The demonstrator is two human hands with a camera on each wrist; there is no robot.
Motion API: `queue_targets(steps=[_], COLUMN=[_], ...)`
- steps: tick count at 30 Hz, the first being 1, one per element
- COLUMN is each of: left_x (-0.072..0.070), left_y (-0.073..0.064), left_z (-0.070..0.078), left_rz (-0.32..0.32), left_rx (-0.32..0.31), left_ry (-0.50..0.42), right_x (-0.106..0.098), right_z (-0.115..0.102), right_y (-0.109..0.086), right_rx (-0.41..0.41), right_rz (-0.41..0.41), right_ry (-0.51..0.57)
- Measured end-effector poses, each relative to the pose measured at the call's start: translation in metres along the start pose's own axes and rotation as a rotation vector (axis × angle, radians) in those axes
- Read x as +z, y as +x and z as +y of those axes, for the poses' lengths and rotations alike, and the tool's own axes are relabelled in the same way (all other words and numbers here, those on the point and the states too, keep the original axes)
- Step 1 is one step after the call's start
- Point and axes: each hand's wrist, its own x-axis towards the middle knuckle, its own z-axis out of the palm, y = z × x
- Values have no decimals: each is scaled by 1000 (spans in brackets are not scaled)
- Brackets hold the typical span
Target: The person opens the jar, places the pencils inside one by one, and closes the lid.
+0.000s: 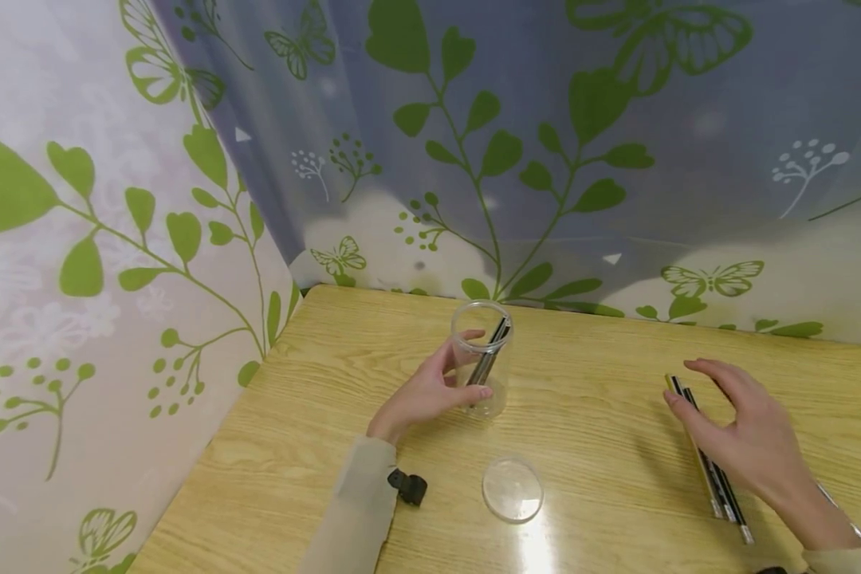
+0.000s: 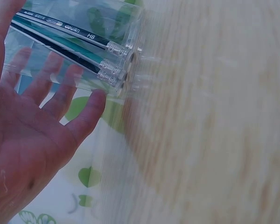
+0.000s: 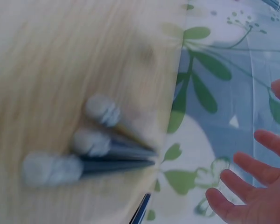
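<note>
My left hand (image 1: 419,391) grips a clear plastic jar (image 1: 501,391), thumb on the near side and fingers behind it. The jar stands uncovered on the table, with a few pencils (image 1: 489,355) leaning inside. Through its wall in the left wrist view, dark and green pencils (image 2: 60,45) rest their silvery ends on the jar's bottom; one is printed HB. At the right, my right hand (image 1: 749,430) hovers by several loose pencils (image 1: 721,486), black and yellowish, lying side by side. Its fingers (image 3: 242,191) are spread and hold nothing. Pencil ends (image 3: 51,168) look blurred in the right wrist view.
A round clear lid (image 1: 513,490) lies flat on the wooden table (image 1: 588,399), in front of the jar. Patterned curtain fabric (image 1: 430,159) with green leaves and butterflies hangs along the table's back and left edges.
</note>
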Motion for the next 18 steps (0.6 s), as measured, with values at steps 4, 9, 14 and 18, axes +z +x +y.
queue_targets(steps=[4, 9, 14, 18], left_x=[0, -1, -1, 0], left_y=[1, 1, 1, 1], left_z=[-1, -1, -1, -1], left_rz=[-3, -3, -5, -3], left_rx=[1, -5, -11, -7], left_ry=[-3, 0, -3, -3], right_x=[-4, -8, -12, -15], right_z=[12, 26, 40, 50], right_y=[-6, -11, -16, -19], right_rx=[36, 93, 127, 158], right_rz=[2, -20, -36, -72], right_ry=[-34, -59, -78, -129])
